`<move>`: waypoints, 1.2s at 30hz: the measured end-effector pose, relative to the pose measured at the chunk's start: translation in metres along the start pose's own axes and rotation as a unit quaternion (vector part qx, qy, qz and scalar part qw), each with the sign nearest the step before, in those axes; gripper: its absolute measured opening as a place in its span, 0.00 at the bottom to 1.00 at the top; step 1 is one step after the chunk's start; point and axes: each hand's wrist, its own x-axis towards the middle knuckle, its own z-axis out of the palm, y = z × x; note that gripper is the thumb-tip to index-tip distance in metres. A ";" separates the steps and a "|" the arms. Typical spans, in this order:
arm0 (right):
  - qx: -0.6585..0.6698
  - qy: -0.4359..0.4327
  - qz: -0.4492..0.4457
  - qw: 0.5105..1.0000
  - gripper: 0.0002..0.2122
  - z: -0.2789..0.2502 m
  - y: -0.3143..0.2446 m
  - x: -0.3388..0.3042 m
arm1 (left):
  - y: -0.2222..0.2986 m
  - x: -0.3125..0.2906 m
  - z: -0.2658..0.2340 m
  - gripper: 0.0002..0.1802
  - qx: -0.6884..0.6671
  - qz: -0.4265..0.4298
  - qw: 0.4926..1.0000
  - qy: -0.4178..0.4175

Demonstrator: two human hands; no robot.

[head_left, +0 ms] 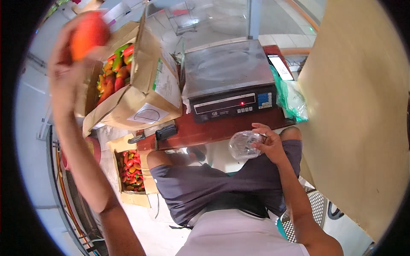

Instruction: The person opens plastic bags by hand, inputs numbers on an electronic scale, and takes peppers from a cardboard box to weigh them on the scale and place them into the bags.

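hands apart | left hand (66,68) clamped on red-orange produce (89,35) | right hand (272,146) pinching clear container (242,146)

Counter (192,134): dark red
Left end: cardboard box (160,100)
Middle: digital scale (228,74)
Near-left corner: black object (166,132)
Right end: plastic bag (294,102)

The left hand (64,68) holds a blurred red-orange item (89,36) in its fingers, a carton (119,111) of peppers (117,70) beside them; the right hand's (272,146) fingers grip a clear plastic container (241,146), a scale (226,66) beyond them.
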 end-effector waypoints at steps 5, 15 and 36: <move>-0.145 -0.075 0.021 0.986 0.12 0.006 0.024 0.023 | -0.028 -0.020 0.170 0.30 0.078 0.083 0.970 -0.213; -0.329 -0.039 0.071 0.941 0.14 0.010 0.010 0.016 | -0.109 -0.012 0.300 0.32 0.298 -0.182 0.879 -0.326; -0.277 -0.165 0.057 0.945 0.17 0.002 0.047 0.025 | 0.018 -0.071 0.105 0.21 -0.001 -0.035 0.981 -0.191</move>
